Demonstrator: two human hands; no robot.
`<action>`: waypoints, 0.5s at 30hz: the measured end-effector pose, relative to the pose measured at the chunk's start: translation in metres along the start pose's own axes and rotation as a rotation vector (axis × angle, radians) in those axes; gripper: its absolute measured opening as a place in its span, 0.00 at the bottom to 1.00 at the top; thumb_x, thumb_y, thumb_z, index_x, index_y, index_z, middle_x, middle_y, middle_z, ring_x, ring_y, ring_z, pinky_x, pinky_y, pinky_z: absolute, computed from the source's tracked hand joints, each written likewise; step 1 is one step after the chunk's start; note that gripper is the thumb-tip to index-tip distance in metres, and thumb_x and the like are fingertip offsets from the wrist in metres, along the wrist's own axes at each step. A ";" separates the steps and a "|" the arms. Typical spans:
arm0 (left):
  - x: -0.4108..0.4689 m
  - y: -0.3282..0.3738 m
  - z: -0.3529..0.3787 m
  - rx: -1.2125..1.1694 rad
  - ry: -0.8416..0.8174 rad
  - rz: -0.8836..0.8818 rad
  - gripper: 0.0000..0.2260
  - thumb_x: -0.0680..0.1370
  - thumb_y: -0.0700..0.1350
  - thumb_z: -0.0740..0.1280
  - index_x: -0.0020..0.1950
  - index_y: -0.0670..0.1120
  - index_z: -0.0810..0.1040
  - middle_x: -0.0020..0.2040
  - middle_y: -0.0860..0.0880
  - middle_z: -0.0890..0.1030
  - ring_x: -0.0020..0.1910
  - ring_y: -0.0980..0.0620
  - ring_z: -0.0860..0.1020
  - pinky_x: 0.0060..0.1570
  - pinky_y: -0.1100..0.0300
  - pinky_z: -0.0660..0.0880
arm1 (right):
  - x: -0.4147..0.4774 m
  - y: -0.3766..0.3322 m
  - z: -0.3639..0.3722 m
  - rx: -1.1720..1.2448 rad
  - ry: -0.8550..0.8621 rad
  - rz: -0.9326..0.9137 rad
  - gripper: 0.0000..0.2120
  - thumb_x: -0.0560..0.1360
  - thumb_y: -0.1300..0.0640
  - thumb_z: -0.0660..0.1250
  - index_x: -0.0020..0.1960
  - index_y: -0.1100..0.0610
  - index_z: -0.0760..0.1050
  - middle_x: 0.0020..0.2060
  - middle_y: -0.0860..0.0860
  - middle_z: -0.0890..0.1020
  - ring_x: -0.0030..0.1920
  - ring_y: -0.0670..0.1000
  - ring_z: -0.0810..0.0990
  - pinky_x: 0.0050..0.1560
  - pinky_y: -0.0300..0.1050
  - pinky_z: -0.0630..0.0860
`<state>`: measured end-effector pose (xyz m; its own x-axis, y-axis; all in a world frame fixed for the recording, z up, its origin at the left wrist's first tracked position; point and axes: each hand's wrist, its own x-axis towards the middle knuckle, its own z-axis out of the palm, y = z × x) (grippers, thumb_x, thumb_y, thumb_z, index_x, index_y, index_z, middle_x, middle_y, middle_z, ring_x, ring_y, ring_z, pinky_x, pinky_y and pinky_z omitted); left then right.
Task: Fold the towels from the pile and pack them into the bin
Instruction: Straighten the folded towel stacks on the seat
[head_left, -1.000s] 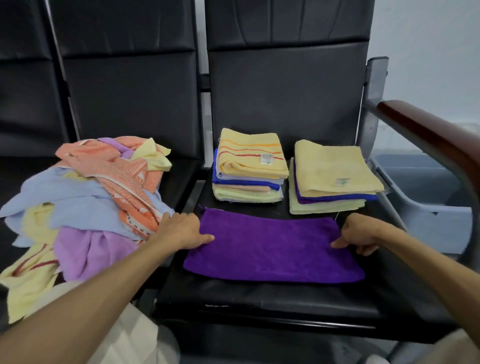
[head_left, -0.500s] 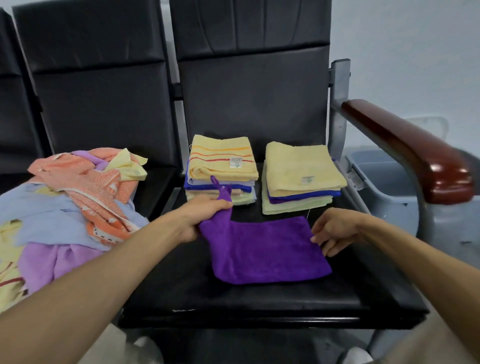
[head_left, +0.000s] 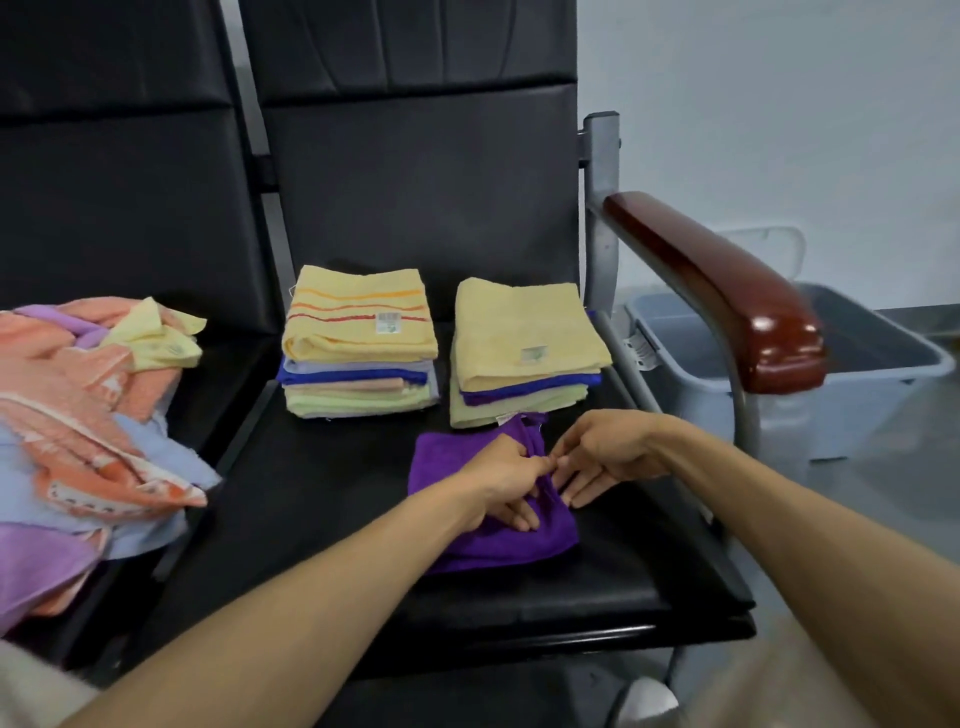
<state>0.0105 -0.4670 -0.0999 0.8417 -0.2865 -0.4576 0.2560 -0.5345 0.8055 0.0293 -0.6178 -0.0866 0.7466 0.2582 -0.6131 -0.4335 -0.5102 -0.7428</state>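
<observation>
Fingers (head_left: 519, 517) of the left hand (head_left: 506, 480) have just swept the left end of the purple towel (head_left: 467, 540) across to its right end. They now lie on the doubled cloth, thumb and forefinger pinching the carried edge, where a small ridge of purple stands up between the two hands. A second ago that towel was a long strip across the front of the seat (head_left: 311, 493) with a hand at each end. Half a second ago the left end was lifted and on its way over. Now it is a shorter, squarish packet on the seat's right front, just before the right stack (head_left: 524, 343). Far left, on the next seat, the pile (head_left: 78, 415) of loose towels looks untouched and is still a good heap. The left stack (head_left: 358, 338) and the right one stand at the back of the seat as they did. Further right, the right hand (head_left: 608, 454) has its fingers (head_left: 582, 488) stretched out and slack, tips at the towel's right edge, meeting the left hand. I see it gripping nothing. Beyond the armrest (head_left: 727, 291) the bin (head_left: 883, 374) waits on the floor. To my eye this fold is as good as made. The edges want squaring before the towel joins a stack, and with that pile left and packing seemingly not begun, much of the job remains.
</observation>
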 end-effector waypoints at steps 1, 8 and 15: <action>-0.001 0.001 -0.003 -0.024 -0.002 0.002 0.08 0.83 0.46 0.58 0.55 0.42 0.70 0.43 0.45 0.77 0.23 0.54 0.77 0.23 0.63 0.75 | -0.001 -0.001 0.001 0.002 0.004 0.006 0.12 0.83 0.64 0.53 0.57 0.67 0.74 0.44 0.60 0.82 0.41 0.54 0.83 0.48 0.48 0.81; -0.025 -0.019 -0.068 -0.045 0.280 0.099 0.09 0.80 0.36 0.57 0.55 0.45 0.75 0.42 0.46 0.80 0.31 0.53 0.78 0.27 0.62 0.70 | 0.006 -0.014 0.032 -0.293 0.271 0.018 0.24 0.80 0.41 0.57 0.50 0.64 0.73 0.39 0.57 0.80 0.32 0.52 0.80 0.35 0.45 0.81; -0.042 -0.045 -0.111 -0.036 0.363 0.084 0.10 0.78 0.36 0.59 0.51 0.46 0.78 0.40 0.49 0.80 0.35 0.55 0.77 0.34 0.63 0.70 | 0.008 -0.028 0.071 -0.863 0.478 -0.069 0.22 0.82 0.47 0.55 0.67 0.64 0.63 0.63 0.61 0.75 0.61 0.61 0.75 0.55 0.51 0.70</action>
<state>0.0169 -0.3427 -0.0751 0.9725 -0.0243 -0.2316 0.1902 -0.4906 0.8503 0.0116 -0.5427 -0.0898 0.9640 0.0484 -0.2614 -0.0065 -0.9787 -0.2050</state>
